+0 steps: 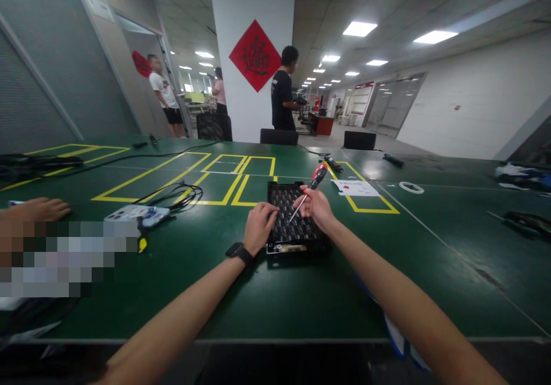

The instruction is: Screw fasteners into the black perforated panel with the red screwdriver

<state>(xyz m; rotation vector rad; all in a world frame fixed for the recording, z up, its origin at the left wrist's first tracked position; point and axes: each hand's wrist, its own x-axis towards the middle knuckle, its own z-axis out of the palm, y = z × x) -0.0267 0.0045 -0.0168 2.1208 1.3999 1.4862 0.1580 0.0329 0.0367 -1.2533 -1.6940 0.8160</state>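
Note:
A black rectangular case (286, 233) with a patterned, dimpled-looking inside lies on the green table in front of me. My left hand (259, 224), with a dark watch on its wrist, is closed at the case's left edge, thumb and fingers bent against it. A red and black screwdriver (319, 175) is gripped in my right hand (317, 206) over the case's right side. Its handle points up and right, and the thin metal shaft slants down left over the case's inside. Whether the tip touches anything there, I cannot tell.
Another person's hand (43, 207) rests at the left, near a phone in a clear case (138, 216) and black cables (187, 193). Yellow tape outlines (150, 178) mark the table (241, 310). A paper sheet (355, 188) and a white ring (411, 187) lie to the right.

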